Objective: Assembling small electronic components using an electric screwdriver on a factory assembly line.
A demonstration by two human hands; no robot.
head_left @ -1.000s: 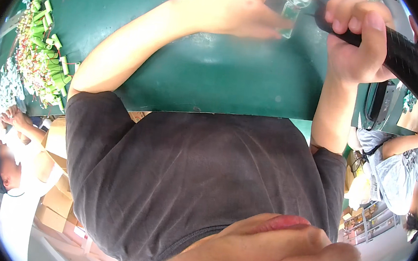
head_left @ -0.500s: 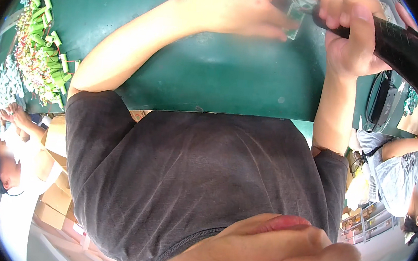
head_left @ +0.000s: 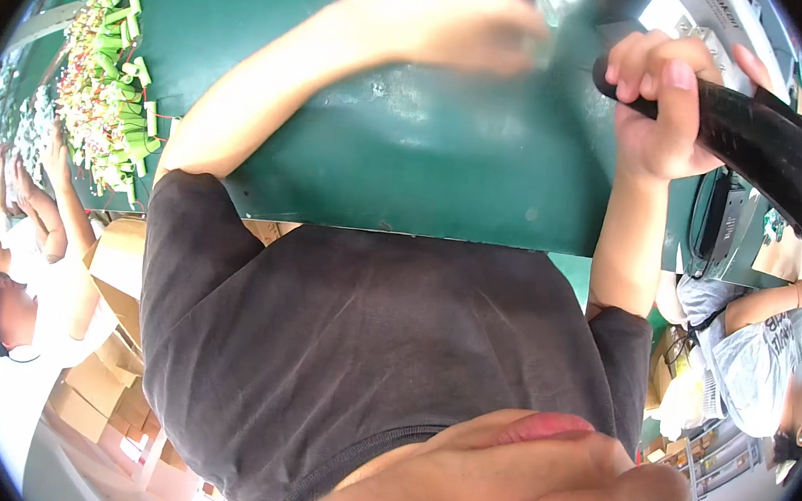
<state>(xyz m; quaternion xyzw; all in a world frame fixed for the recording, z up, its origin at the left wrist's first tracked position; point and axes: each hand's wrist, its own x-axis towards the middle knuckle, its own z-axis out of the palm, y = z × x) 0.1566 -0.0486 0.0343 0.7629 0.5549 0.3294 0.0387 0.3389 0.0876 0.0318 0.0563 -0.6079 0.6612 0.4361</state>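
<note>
My left hand (head_left: 468, 29) is at the top middle over the green table (head_left: 409, 156), smeared by motion. At its fingertips is a clear, glossy piece (head_left: 558, 1), which seems held there; its kind is too blurred to tell. My right hand (head_left: 663, 106) is closed around the rounded end of a thick black curved tool (head_left: 764, 139), thumb along its top. The tool bends away to the right rim and bears a pale label; its far end is out of view, so its kind cannot be told. A gap separates the two hands.
A heap of green cylindrical cells with wires (head_left: 110, 91) lies along the table's left side. A black box-shaped device (head_left: 726, 217) and a white box (head_left: 712, 15) are at the right. Co-workers sit at left (head_left: 62, 307) and right (head_left: 764, 349). Cardboard boxes (head_left: 99, 382) stand behind.
My left hand and the clear piece have moved left, away from the black tool's end. My right hand and the tool sit lower in view. The whole view has shifted slightly.
</note>
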